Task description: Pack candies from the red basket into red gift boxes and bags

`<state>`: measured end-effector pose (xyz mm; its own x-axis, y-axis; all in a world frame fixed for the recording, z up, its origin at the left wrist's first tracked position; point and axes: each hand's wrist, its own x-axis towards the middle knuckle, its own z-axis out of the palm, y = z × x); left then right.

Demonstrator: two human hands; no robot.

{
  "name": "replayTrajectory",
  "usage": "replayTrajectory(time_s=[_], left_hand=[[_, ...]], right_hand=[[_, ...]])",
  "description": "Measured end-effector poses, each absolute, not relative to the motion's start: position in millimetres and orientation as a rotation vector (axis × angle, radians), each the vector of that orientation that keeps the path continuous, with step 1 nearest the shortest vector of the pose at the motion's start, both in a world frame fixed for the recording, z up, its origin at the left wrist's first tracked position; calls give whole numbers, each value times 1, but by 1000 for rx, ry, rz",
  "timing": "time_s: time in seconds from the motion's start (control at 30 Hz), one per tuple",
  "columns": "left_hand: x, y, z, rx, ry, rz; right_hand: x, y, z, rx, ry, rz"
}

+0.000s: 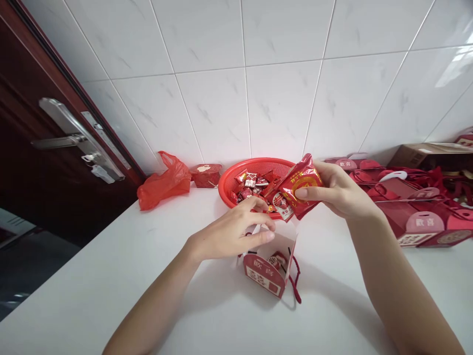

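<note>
White marbled wall, dark door and bright white surface.
A wall of large, glossy white tiles with faint grey veining [281,108] rises behind the far edge of the smooth, matte white surface [111,276], thin grey joints running between the tiles. Beyond the left edge, near the far-left corner, stands a dark reddish-brown panelled door [18,74]. It carries a long, silvery metal handle plate with a lever [79,138]; keys [101,172] hang at the lock, and a narrow metal strip [105,138] lines the door's side. Below the left edge lies a dark, shiny floor [40,271]. Pale light glints on the tiles above the far-right corner, and soft shadows cross the surface.
</note>
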<state>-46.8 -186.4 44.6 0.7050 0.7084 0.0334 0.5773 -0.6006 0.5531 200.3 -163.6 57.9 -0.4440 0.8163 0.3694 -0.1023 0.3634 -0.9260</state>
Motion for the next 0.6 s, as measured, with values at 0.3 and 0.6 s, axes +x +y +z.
replayTrajectory(time_s=[0.3,0.6], left_hand=[[-69,-201,58,2410,1055,17],[-69,-196,52,2369,1205,-221]], right_hand=[[180,-182,57,-717,-2090,1199],[166,-180,43,-921,-2368,1225]])
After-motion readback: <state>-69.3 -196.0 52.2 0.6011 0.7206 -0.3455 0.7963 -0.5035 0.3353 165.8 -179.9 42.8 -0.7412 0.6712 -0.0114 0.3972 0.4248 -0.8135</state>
